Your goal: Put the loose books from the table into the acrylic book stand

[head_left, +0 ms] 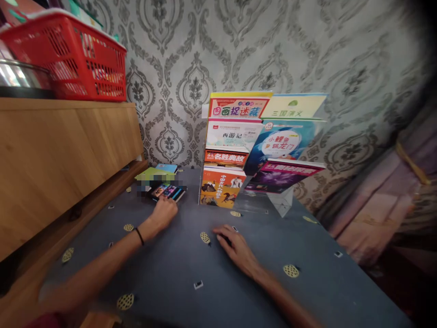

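My left hand (164,215), with a black band at the wrist, is at the near edge of a dark book (170,191) on a small pile at the back left. Its fingers look closed on that edge; the fingertips are partly hidden. Beneath the dark book lie a green book (146,174) and a blue one (167,169). My right hand (235,246) lies on the tabletop with nothing in it, thumb and fingers apart. Beyond it stands a clear book rack (254,204) with tiers of books, among them an orange book (222,187) and a purple book (285,175).
A wooden cabinet (68,155) borders the table on the left, with a red plastic basket (73,59) and a metal pot (22,75) on top. The grey table (164,273) has a pineapple print. Patterned wallpaper is behind; a curtain (378,214) hangs at right.
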`<state>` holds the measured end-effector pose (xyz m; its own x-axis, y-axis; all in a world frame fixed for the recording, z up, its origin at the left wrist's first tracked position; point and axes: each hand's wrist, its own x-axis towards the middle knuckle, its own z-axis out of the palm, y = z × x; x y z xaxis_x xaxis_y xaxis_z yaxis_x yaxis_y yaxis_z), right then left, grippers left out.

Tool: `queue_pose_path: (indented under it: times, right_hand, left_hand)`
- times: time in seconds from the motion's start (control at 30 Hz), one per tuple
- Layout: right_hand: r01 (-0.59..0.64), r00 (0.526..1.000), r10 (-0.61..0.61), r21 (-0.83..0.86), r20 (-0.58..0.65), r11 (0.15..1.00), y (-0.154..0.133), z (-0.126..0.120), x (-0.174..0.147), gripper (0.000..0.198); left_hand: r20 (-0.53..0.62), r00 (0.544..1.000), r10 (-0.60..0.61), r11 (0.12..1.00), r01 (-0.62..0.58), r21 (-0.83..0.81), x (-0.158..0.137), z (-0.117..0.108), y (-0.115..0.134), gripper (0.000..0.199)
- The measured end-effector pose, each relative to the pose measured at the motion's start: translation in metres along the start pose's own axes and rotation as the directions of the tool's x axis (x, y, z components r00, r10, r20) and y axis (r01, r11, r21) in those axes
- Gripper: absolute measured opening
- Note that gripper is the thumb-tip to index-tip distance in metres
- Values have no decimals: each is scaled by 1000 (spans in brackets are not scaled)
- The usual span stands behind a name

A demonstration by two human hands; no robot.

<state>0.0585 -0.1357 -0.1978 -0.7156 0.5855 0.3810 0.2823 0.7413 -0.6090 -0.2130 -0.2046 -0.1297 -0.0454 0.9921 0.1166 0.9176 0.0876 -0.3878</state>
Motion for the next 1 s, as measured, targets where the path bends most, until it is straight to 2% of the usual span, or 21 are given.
queue_pose_path:
  times: [0.13, 0.2, 0.3, 0.37, 0.47, 0.57, 0.67, 0.83, 0.93, 1.0]
  right_hand:
    - [-20, 998, 23, 41, -63, 999, -6, 6, 3, 30]
    - [-12, 995, 15, 39, -100, 999, -8, 6, 2, 31]
    - [17, 994, -18, -4, -109, 1000, -7, 6, -1, 31]
    - [40, 996, -43, -39, -72, 998, -7, 8, -4, 30]
    - [83, 996, -82, -74, 20, 994, -12, 15, -8, 29]
    - [105, 992, -95, -117, 81, 988, -23, 22, -12, 30]
    - [109, 989, -91, -152, 118, 982, -31, 24, -15, 30]
    - [117, 983, -72, -271, 171, 956, -38, 19, -4, 29]
    - [160, 975, -97, -328, 201, 931, -47, 25, 13, 29]
    - [219, 959, -150, -298, 239, 929, -56, 37, 29, 29]
  left_hand:
    - [-28, 985, 169, 985, -169, -26, -57, -10, 71, 36]
    - [-146, 933, 329, 943, -332, 3, -86, -9, 100, 35]
    - [-273, 871, 409, 909, -414, 40, -121, -4, 121, 35]
    - [-302, 862, 407, 907, -421, 23, -138, -1, 118, 37]
    - [-296, 863, 409, 899, -437, -34, -156, 2, 97, 38]
    - [-268, 884, 383, 902, -421, -98, -169, 4, 75, 41]
    - [-245, 911, 332, 890, -388, -238, -173, 5, 58, 40]
    - [-222, 958, 182, 799, -276, -535, -144, 15, 32, 26]
    - [-178, 984, -1, 800, -106, -590, -115, 30, 14, 28]
    - [-142, 986, -90, 813, -10, -582, -100, 41, 7, 26]
